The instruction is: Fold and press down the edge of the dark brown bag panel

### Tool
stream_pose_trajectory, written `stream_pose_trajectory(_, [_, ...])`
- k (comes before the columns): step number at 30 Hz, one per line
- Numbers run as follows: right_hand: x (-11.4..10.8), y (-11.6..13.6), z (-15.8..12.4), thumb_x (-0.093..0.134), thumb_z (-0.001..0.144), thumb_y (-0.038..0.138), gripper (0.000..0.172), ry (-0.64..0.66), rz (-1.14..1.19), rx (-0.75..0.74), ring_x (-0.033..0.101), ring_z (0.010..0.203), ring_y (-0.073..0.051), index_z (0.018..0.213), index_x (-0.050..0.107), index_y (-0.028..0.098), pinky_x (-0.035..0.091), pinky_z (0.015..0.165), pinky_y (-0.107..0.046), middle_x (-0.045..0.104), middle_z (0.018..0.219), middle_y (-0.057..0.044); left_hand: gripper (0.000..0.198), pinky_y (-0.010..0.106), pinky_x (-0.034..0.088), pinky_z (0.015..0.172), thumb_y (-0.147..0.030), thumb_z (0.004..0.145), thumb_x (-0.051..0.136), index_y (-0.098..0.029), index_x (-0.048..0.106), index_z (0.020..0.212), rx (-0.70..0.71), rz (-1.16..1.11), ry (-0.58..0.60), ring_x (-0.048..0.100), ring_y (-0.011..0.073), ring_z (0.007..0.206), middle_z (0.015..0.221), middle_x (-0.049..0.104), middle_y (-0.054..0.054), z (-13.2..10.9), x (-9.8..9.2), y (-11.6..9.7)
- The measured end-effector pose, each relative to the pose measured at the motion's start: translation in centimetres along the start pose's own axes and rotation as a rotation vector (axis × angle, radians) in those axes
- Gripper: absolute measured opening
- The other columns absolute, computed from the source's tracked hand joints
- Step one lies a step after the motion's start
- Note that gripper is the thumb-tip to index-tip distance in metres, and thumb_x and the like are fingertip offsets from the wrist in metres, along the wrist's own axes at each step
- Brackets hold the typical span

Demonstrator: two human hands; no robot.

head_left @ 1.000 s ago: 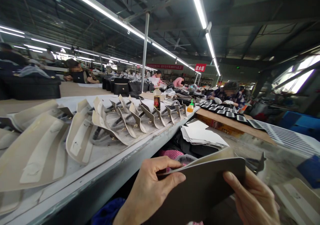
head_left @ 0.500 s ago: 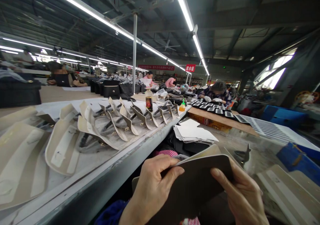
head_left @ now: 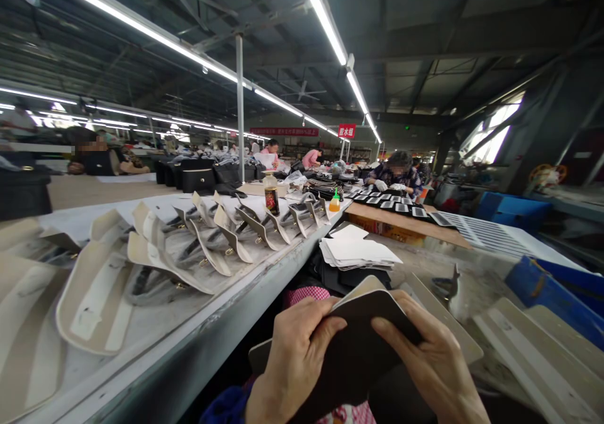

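Between my hands is a dark brown bag flap (head_left: 361, 342) with a beige backing that shows along its top edge. My left hand (head_left: 297, 348) pinches its upper left edge, thumb on the dark face. On the other side my right hand (head_left: 427, 355) grips the upper right edge, its thumb also on the dark face and the fingers behind. The flap bends between the two grips. To the left, several similar curved flaps (head_left: 101, 292) with beige undersides and metal fittings stand on the long table (head_left: 155, 342).
White sheets (head_left: 361, 251) lie on black material ahead. Right of me are more beige panels (head_left: 523, 348) and a blue bin (head_left: 552, 298). A dark bottle (head_left: 271, 194) and an orange glue bottle (head_left: 335, 202) stand on the table. A gloved co-worker (head_left: 396, 175) works farther off.
My right hand has moved left, closer to my left hand, and the flap is bent more sharply. The camera view has turned slightly right.
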State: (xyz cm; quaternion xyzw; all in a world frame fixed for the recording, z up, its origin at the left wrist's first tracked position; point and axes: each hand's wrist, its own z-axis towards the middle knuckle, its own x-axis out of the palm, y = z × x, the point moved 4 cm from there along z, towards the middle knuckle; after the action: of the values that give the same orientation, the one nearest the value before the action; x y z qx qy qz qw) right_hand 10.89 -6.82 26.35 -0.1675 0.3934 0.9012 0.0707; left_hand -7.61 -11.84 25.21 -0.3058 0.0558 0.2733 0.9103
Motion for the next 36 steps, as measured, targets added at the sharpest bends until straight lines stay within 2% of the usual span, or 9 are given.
stream_pose_trajectory(6, [-0.2, -0.2, -0.1, 0.070, 0.089, 0.043, 0.028, -0.031, 0.097, 0.034, 0.068, 0.067, -0.018, 0.072, 0.070, 0.021, 0.054, 0.057, -0.021, 0.074, 0.084, -0.004, 0.018, 0.019, 0.057, 0.067, -0.018, 0.100, 0.060, -0.015, 0.076, 0.105, 0.055, -0.026, 0.017, 0.069, 0.0154, 0.064, 0.076, 0.075, 0.004, -0.7, -0.4, -0.8])
stream_pose_trajectory(10, [-0.1, 0.3, -0.2, 0.067, 0.093, 0.040, 0.030, -0.054, 0.163, 0.021, 0.066, 0.068, -0.016, 0.069, 0.069, 0.022, 0.051, 0.058, -0.020, 0.072, 0.085, -0.003, 0.023, 0.017, 0.057, 0.070, -0.015, 0.098, 0.061, -0.022, 0.074, 0.117, 0.031, -0.081, 0.086, 0.069, 0.0137, 0.067, 0.079, 0.074, 0.001, -1.1, -0.6, -0.8])
stream_pose_trajectory(15, [-0.3, 1.8, -0.7, 0.069, 0.093, 0.036, 0.029, -0.066, 0.161, -0.019, 0.066, 0.069, -0.015, 0.068, 0.067, 0.022, 0.049, 0.061, -0.021, 0.070, 0.083, -0.001, 0.029, 0.018, 0.056, 0.068, -0.023, 0.103, 0.055, -0.031, 0.067, 0.128, 0.112, -0.147, 0.128, 0.069, 0.0135, 0.068, 0.085, 0.077, -0.001, -1.4, -0.8, -0.6])
stream_pose_trajectory(18, [-0.2, 2.5, -0.7, 0.068, 0.094, 0.032, 0.027, -0.063, 0.130, -0.055, 0.065, 0.069, -0.014, 0.069, 0.066, 0.022, 0.049, 0.062, -0.020, 0.069, 0.082, 0.000, 0.025, 0.017, 0.057, 0.070, -0.026, 0.102, 0.057, -0.028, 0.069, 0.125, 0.126, -0.098, 0.113, 0.072, 0.0136, 0.071, 0.086, 0.077, 0.000, -1.7, -0.9, -0.5])
stream_pose_trajectory(21, [0.3, 3.0, -0.6, 0.070, 0.092, 0.025, 0.023, -0.042, 0.077, -0.121, 0.065, 0.069, -0.013, 0.070, 0.066, 0.022, 0.049, 0.064, -0.019, 0.070, 0.081, 0.001, 0.019, 0.017, 0.058, 0.074, -0.020, 0.100, 0.061, -0.024, 0.072, 0.115, 0.053, 0.001, 0.069, 0.076, 0.0147, 0.079, 0.093, 0.080, 0.001, -1.9, -0.8, -0.3])
stream_pose_trajectory(24, [0.5, 3.1, -0.5, 0.070, 0.092, 0.027, 0.022, -0.060, 0.091, -0.122, 0.066, 0.069, -0.013, 0.071, 0.068, 0.023, 0.049, 0.064, -0.019, 0.071, 0.080, 0.001, 0.018, 0.018, 0.057, 0.064, -0.018, 0.101, 0.058, -0.021, 0.073, 0.109, 0.030, 0.003, 0.050, 0.074, 0.0142, 0.071, 0.088, 0.079, 0.002, -1.9, -0.7, -0.4])
stream_pose_trajectory(26, [0.4, 3.0, -0.4, 0.070, 0.093, 0.032, 0.023, -0.054, 0.123, -0.059, 0.067, 0.070, -0.014, 0.071, 0.071, 0.023, 0.050, 0.066, -0.019, 0.072, 0.081, 0.001, 0.018, 0.020, 0.057, 0.063, -0.017, 0.101, 0.056, -0.019, 0.071, 0.110, 0.108, 0.012, 0.066, 0.071, 0.0145, 0.067, 0.084, 0.077, 0.003, -1.6, -0.7, -0.9])
stream_pose_trajectory(30, [0.3, 3.1, -0.3, 0.070, 0.093, 0.032, 0.022, 0.056, 0.127, 0.002, 0.070, 0.077, -0.014, 0.073, 0.073, 0.023, 0.052, 0.069, -0.018, 0.075, 0.088, -0.001, 0.021, 0.023, 0.057, 0.063, -0.016, 0.103, 0.054, -0.014, 0.067, 0.120, 0.300, 0.046, 0.046, 0.070, 0.0154, 0.066, 0.087, 0.079, 0.007, -1.1, -0.8, -2.0])
stream_pose_trajectory(36, [0.2, 3.6, -0.1, 0.071, 0.092, 0.028, 0.023, 0.111, 0.146, -0.038, 0.069, 0.069, -0.012, 0.070, 0.071, 0.022, 0.052, 0.063, -0.016, 0.074, 0.083, 0.001, 0.025, 0.024, 0.051, 0.051, -0.016, 0.104, 0.052, -0.011, 0.066, 0.124, 0.371, 0.015, 0.040, 0.063, 0.0143, 0.056, 0.084, 0.080, 0.010, -0.7, -1.3, -2.7])
